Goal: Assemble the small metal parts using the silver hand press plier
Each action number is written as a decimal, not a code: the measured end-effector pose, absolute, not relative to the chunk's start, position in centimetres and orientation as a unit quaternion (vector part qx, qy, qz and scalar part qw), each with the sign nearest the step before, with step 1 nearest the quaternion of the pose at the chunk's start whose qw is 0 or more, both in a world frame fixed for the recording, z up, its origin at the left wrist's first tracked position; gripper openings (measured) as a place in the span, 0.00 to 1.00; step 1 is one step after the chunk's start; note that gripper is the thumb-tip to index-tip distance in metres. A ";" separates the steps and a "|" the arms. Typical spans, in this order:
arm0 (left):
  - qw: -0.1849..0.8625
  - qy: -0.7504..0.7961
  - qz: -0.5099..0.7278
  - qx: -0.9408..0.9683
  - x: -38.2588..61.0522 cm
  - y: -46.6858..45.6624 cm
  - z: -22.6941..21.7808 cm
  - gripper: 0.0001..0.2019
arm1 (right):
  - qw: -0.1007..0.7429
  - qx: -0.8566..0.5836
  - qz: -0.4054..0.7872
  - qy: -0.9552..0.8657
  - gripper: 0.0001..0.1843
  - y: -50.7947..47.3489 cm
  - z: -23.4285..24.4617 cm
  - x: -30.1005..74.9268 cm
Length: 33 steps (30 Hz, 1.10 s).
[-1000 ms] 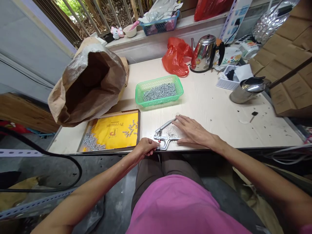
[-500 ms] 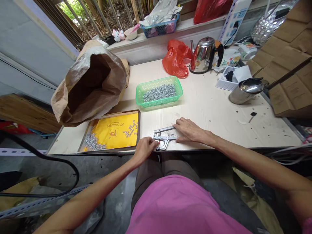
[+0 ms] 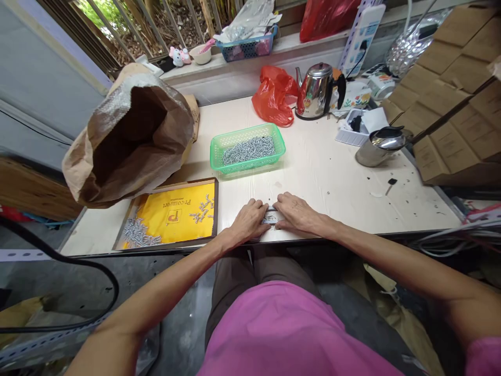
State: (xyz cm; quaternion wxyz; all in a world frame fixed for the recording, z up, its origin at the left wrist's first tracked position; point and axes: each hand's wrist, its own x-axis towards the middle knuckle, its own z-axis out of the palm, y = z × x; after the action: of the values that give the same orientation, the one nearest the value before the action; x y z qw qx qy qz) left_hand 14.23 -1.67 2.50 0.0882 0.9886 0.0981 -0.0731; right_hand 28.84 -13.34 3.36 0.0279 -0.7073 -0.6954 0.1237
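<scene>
Both of my hands rest on a small metal hand press tool (image 3: 270, 219) lying at the near edge of the pale table (image 3: 332, 177). My left hand (image 3: 247, 223) covers the tool's head end with fingers curled over it. My right hand (image 3: 296, 214) is closed over the handles, squeezing them together. Only a sliver of the tool shows between the two hands. A yellow-lined tray (image 3: 176, 214) with small silver screws (image 3: 136, 236) lies just left of my left hand. A green basket (image 3: 214, 152) of more screws (image 3: 248, 149) sits behind the hands.
A big open brown paper sack (image 3: 129, 136) stands at the left. A red plastic bag (image 3: 272, 96), a steel kettle (image 3: 315, 91) and a steel cup (image 3: 378, 147) stand at the back right. Cardboard boxes (image 3: 454, 125) line the right side. Small black bits dot the table.
My right hand has pressed the tool's raised handle down and closed on it. My left hand has slid from the tool's left tip onto its head.
</scene>
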 end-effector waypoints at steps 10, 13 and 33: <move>0.103 0.103 -0.064 0.987 14.0 -1.9 2.3 0.12 | 0.059 -0.725 0.100 -0.679 0.14 -14.4 1.5 28.2; 0.096 0.144 -0.012 0.985 13.1 -3.1 1.9 0.18 | 0.072 -0.691 0.113 -0.710 0.22 -13.8 1.7 30.0; 0.161 -0.005 0.164 0.973 5.3 -10.3 1.3 0.15 | 0.091 -0.453 0.078 -0.883 0.08 -7.9 0.7 21.7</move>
State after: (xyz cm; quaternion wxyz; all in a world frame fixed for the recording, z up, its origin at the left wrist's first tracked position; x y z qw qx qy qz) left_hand 5.29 -10.28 1.27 0.1606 0.9733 -0.0053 0.1641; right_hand 21.66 -7.87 0.73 0.0905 -0.4530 -0.8834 0.0784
